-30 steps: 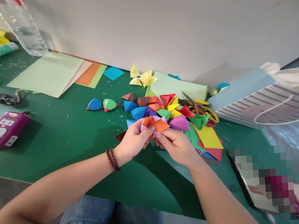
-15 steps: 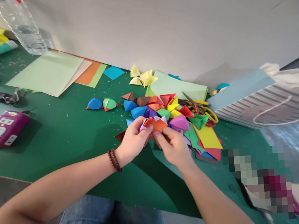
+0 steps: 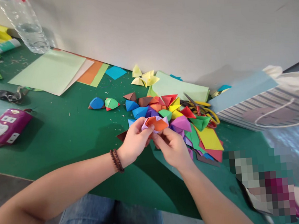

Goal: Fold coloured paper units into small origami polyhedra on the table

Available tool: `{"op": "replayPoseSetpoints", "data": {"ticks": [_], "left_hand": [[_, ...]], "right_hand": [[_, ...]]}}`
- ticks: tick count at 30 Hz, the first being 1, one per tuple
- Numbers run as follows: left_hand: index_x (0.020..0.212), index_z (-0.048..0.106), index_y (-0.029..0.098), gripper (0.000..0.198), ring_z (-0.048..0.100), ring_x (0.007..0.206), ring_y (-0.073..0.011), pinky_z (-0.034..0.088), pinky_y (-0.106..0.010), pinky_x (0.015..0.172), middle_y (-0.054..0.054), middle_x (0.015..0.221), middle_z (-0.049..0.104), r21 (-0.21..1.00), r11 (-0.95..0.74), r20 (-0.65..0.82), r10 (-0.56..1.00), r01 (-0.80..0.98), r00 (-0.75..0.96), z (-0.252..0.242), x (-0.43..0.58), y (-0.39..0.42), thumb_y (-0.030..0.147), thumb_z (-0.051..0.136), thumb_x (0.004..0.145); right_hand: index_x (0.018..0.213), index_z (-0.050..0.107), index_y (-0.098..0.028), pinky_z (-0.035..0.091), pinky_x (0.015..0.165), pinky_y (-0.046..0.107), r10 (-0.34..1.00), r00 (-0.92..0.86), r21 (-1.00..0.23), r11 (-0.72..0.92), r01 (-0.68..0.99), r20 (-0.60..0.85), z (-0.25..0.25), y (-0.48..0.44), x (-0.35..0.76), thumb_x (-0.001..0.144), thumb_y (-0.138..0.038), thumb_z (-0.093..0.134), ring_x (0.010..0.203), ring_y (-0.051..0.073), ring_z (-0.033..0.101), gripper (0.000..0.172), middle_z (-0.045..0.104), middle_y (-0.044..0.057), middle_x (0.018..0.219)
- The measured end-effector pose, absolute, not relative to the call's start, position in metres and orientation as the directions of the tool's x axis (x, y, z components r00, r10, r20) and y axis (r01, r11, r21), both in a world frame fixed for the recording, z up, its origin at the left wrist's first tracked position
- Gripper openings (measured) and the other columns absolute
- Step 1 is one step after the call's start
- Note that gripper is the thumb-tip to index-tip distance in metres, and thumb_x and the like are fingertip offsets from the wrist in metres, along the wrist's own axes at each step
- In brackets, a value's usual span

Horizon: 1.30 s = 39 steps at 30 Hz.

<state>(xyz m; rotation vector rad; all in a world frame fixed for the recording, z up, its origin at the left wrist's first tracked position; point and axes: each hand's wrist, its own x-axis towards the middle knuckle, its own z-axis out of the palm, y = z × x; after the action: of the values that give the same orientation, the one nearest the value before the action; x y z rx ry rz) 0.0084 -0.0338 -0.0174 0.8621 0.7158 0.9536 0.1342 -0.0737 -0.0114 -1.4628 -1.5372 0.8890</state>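
Origami unit [image 3: 157, 123] sat pinched between your left hand [image 3: 135, 141] and right hand [image 3: 171, 149], both gripping it just in front of the paper heap [image 3: 149, 109], seemingly to keep its orange and lilac folds closed.

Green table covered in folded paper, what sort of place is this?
Probably a paper-craft workspace: a heap of folded origami pieces, scissors with yellow handles, and loose coloured paper sheets.

A paper-craft workspace: beyond the hands [image 3: 135, 140], a green worktop [image 3: 50, 133] carries origami paper sheets [image 3: 48, 72], folded paper pieces [image 3: 149, 108] and scissors [image 3: 195, 105].
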Motion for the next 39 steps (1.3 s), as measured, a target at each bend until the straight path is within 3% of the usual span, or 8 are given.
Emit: {"op": "replayPoseSetpoints", "data": {"ticks": [6,13,18,23,25,30,34,39], "left_hand": [[0.075,0.044,0.018,0.015,0.035,0.051,-0.0047,0.030,-0.019,0.048,0.006,0.064,0.040,0.907,0.194,-0.036,0.920,-0.373,0.390,-0.020,0.009,-0.036,0.026,0.055,0.083],[0.076,0.044,0.019,0.016,0.035,0.047,-0.0051,0.030,-0.019,0.046,0.007,0.062,0.040,0.941,0.132,0.024,0.891,-0.310,0.453,-0.017,0.005,-0.036,0.028,0.053,0.085],[0.079,0.042,0.020,0.017,0.034,0.047,-0.0058,0.030,-0.020,0.046,0.007,0.062,0.040,0.960,0.112,0.026,0.878,-0.258,0.478,-0.016,0.004,-0.037,0.032,0.048,0.089],[0.088,0.049,0.018,0.019,0.044,0.063,-0.0101,0.037,-0.023,0.057,0.002,0.075,0.050,0.994,-0.097,0.062,0.874,0.047,0.482,-0.014,-0.003,-0.032,0.036,0.050,0.090],[0.091,0.051,0.017,0.022,0.048,0.068,-0.0120,0.039,-0.024,0.061,-0.001,0.083,0.053,0.966,-0.213,0.112,0.857,0.148,0.504,-0.010,-0.007,-0.029,0.039,0.046,0.092],[0.061,0.041,0.018,0.040,0.046,0.064,-0.0123,0.033,-0.026,0.062,-0.003,0.075,0.052,0.764,-0.456,0.196,0.839,0.457,0.509,0.003,-0.016,-0.020,0.033,0.032,0.097],[0.053,0.031,0.018,0.042,0.038,0.053,-0.0104,0.023,-0.027,0.055,0.000,0.061,0.044,0.617,-0.485,0.167,0.850,0.620,0.499,0.009,-0.019,-0.015,0.028,0.034,0.094],[0.049,0.030,0.019,0.045,0.035,0.049,-0.0107,0.020,-0.027,0.052,0.000,0.053,0.039,0.569,-0.484,0.195,0.865,0.665,0.463,0.009,-0.019,-0.015,0.028,0.033,0.093]], "right_hand": [[0.085,0.061,-0.019,0.034,0.044,0.024,0.998,0.059,-0.951,0.002,0.310,0.022,-0.021,-0.075,0.130,0.086,-0.040,0.057,0.046,0.009,0.036,0.021,0.041,-0.006,0.056],[0.064,0.055,-0.019,0.026,0.042,0.023,0.996,-0.022,-0.984,-0.076,0.164,-0.081,-0.015,-0.073,0.137,0.083,-0.037,0.057,0.044,0.008,0.034,0.027,0.037,-0.006,0.047],[0.064,0.053,-0.019,0.032,0.045,0.024,0.997,-0.060,-0.959,-0.038,0.282,-0.057,-0.005,-0.073,0.143,0.087,-0.040,0.052,0.048,0.010,0.041,0.031,0.046,-0.003,0.052],[0.067,0.056,-0.019,0.026,0.042,0.024,0.997,0.063,-0.906,0.016,0.424,0.047,-0.008,-0.068,0.145,0.085,-0.034,0.051,0.046,0.009,0.034,0.024,0.042,-0.005,0.051],[0.069,0.058,-0.019,0.028,0.042,0.024,0.993,0.076,-0.886,0.047,0.461,0.092,-0.008,-0.065,0.147,0.084,-0.034,0.050,0.046,0.010,0.036,0.023,0.045,-0.004,0.052],[0.057,0.045,-0.020,0.025,0.041,0.026,0.982,0.069,-0.802,0.102,0.588,0.176,-0.003,-0.062,0.148,0.084,-0.033,0.049,0.043,0.010,0.036,0.030,0.044,-0.003,0.047],[0.056,0.041,-0.021,0.022,0.044,0.026,0.967,-0.015,-0.738,0.204,0.644,0.255,0.002,-0.063,0.145,0.084,-0.028,0.047,0.043,0.010,0.036,0.030,0.045,-0.002,0.049],[0.056,0.041,-0.020,0.023,0.047,0.027,0.944,-0.036,-0.690,0.266,0.673,0.329,0.008,-0.065,0.141,0.085,-0.024,0.048,0.046,0.010,0.040,0.029,0.050,-0.001,0.054]]}}
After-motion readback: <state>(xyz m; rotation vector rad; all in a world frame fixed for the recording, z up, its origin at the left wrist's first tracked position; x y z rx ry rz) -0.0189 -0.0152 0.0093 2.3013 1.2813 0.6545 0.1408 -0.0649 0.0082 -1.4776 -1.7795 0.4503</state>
